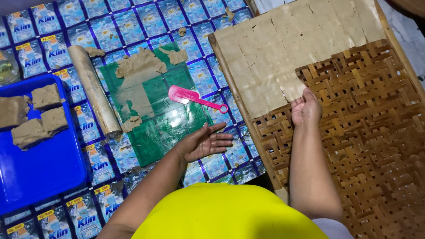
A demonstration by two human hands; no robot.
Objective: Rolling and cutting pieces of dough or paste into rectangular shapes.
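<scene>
You have two hands in view, one woven bamboo tray [354, 132], one blue plastic tray [44, 172], one rolling pin [93, 90], one pink scraper [195, 98] and one green plastic sheet [164, 119]. Your right hand [305, 108] lies on the bamboo tray with its fingers curled at the lower edge of a thin dough square [292, 86]; you seem to pinch that edge, though the grip itself is hidden under the fingers. That square sits at the lower right corner of the laid-out dough squares [283, 48], which cover the upper left part of the tray edge to edge; too many run off the top for an exact count. Your left hand [206, 142] is spread open and flat, palm up, holding nothing, resting at the lower right corner of the green sheet. Three dough blocks [31, 115] sit in the blue tray at far left. On the green sheet lie a ragged sheet of rolled dough [137, 71] and a few scraps [175, 55], with the scraper lying across its right edge, just above your left hand. The rolling pin lies along the sheet's left edge, between it and the blue tray. The tray's wooden frame [239, 106] runs between your hands. The lower right of the weave is bare. All of it rests on a mat of blue printed sachets [208, 26].
</scene>
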